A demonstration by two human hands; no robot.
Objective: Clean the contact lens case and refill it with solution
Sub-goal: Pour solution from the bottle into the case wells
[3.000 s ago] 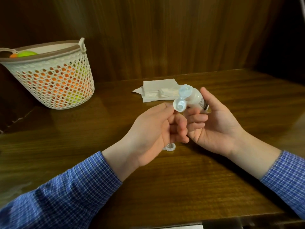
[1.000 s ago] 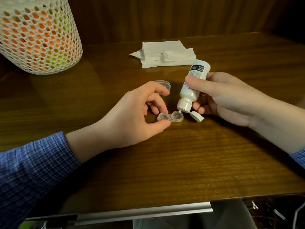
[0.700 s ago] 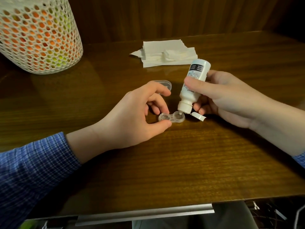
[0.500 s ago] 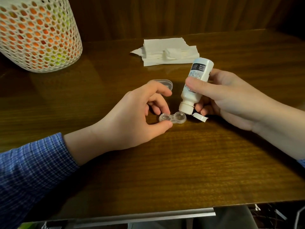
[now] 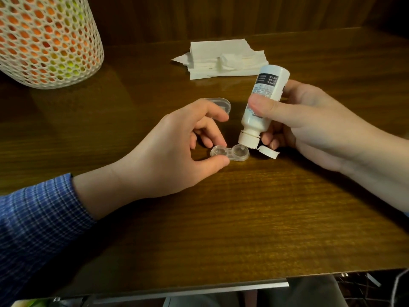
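A clear two-well contact lens case point(image 5: 230, 153) lies on the wooden table point(image 5: 221, 218). My left hand point(image 5: 174, 151) pinches its left well between thumb and fingers. My right hand point(image 5: 309, 127) grips a small white solution bottle point(image 5: 263, 107) upside down, its nozzle just above the right well. The bottle's flip cap point(image 5: 269, 152) hangs open beside the nozzle. A clear lid point(image 5: 219, 104) of the case lies just behind my left hand.
A stack of white paper tissues point(image 5: 223, 59) lies at the back middle of the table. A white mesh basket point(image 5: 44, 41) holding orange and green things stands at the back left. The table's front edge has a metal strip point(image 5: 188, 291).
Three seconds ago both hands held the bottle up with its cap flipped open. Since then the bottle has turned nozzle-down over the case's right well and stayed there; my left hand holds the case.
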